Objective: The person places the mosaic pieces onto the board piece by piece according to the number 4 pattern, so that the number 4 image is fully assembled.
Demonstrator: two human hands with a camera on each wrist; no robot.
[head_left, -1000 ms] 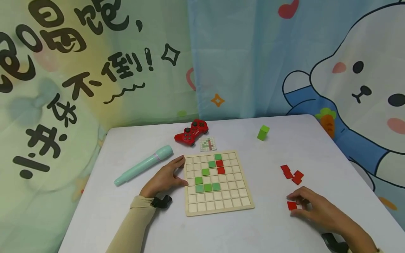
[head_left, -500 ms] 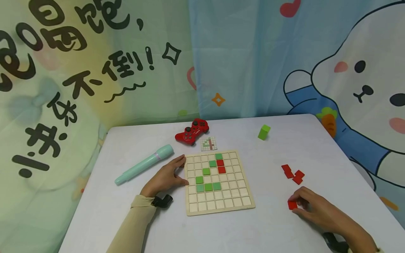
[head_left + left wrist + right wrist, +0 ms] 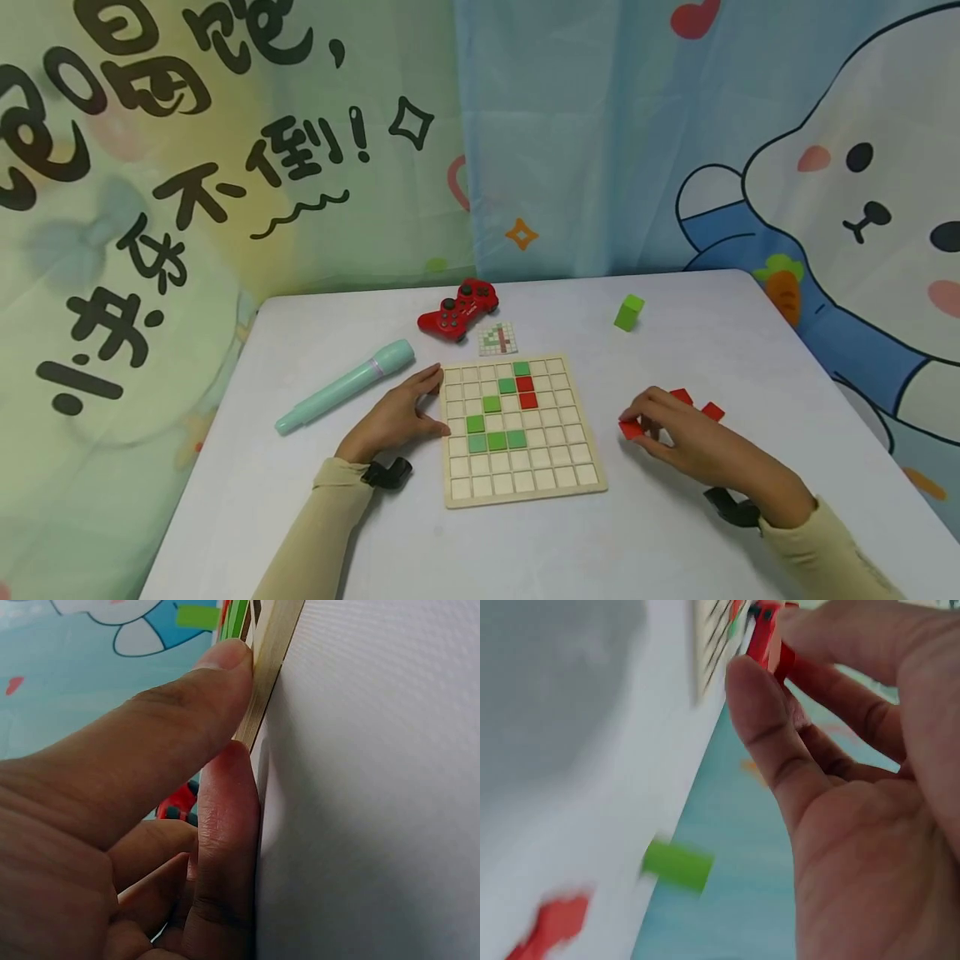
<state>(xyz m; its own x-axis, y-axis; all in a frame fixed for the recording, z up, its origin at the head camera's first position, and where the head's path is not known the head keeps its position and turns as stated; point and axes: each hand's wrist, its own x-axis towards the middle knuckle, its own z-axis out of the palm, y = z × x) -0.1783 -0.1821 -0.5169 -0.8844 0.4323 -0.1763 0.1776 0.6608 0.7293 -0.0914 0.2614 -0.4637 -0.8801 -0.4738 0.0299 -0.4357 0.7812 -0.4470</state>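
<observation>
Presently, right hand [image 3: 690, 437] pinching red tile [image 3: 631, 429] just above the desk [image 3: 675, 333], right of wooden grid board [image 3: 521, 492], left hand [image 3: 397, 421] fingers straight, pressing board's left edge.

On the board [image 3: 522, 492] sit six green tiles [image 3: 496, 442] and two red tiles [image 3: 526, 392]; one green block [image 3: 628, 312] stands apart.

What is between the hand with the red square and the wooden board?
Nothing: in the head view, only bare table separates the right hand, pinching a red tile, from the wooden board.
</observation>
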